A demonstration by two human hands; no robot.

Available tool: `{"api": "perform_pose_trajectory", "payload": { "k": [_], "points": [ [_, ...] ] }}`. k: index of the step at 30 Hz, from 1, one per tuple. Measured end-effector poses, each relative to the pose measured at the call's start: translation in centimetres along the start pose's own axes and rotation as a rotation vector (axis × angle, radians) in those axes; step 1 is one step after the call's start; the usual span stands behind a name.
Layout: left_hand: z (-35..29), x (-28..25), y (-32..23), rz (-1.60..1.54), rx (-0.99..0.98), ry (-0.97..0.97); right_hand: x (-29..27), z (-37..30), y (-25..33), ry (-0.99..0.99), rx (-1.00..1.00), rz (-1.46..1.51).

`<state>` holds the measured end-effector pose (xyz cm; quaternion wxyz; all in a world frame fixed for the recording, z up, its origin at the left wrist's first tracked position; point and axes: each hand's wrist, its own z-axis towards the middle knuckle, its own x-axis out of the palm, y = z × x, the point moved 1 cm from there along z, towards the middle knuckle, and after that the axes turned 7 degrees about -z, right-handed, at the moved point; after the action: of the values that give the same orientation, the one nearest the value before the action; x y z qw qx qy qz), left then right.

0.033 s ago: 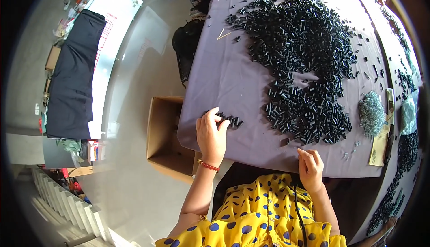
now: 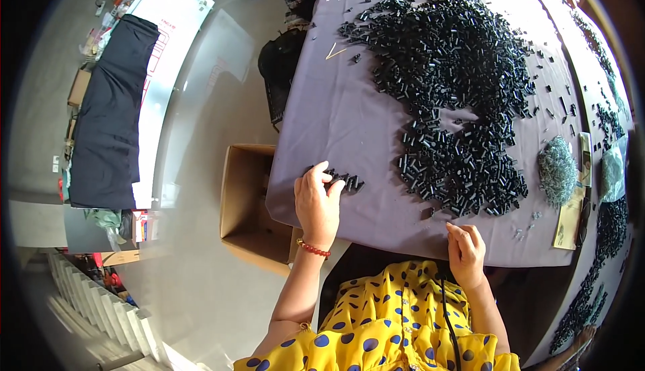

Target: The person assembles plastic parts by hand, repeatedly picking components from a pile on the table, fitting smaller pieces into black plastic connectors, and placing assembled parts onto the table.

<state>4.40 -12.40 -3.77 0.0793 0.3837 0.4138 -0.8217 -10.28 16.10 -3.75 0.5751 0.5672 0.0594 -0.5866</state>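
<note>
Standing left of the worktop point(image 2: 322, 115) is one open cardboard box point(image 2: 240, 186). Next, the left hand point(image 2: 316, 208) curls loosely at one small cluster of black pieces point(image 2: 353, 184), partly hidden, thumb and forefinger apart; whether it holds any I cannot tell. One big heap of black pieces point(image 2: 447, 68), too many to count, covers the middle. By the near edge, the right hand point(image 2: 466, 251) bends its fingers inward, its grip unclear. Further right sits one mound of clear pieces point(image 2: 557, 173).
</note>
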Motion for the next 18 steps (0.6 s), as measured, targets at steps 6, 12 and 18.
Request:
{"api": "perform_pose_trajectory", "payload": {
  "k": [6, 12, 18],
  "points": [
    [-0.2, 0.4, -0.5, 0.03, 0.02, -0.003, 0.2, -0.2, -0.3, -0.057, 0.017, -0.002],
    [-0.5, 1.4, -3.1, 0.026, 0.157, 0.053, 0.4, -0.3, -0.4, -0.071, 0.034, 0.04],
    [-3.2, 5.1, -7.9, -0.238, 0.278, 0.257, 0.2, -0.2, -0.4, -0.067, 0.041, 0.042]
  ]
}}
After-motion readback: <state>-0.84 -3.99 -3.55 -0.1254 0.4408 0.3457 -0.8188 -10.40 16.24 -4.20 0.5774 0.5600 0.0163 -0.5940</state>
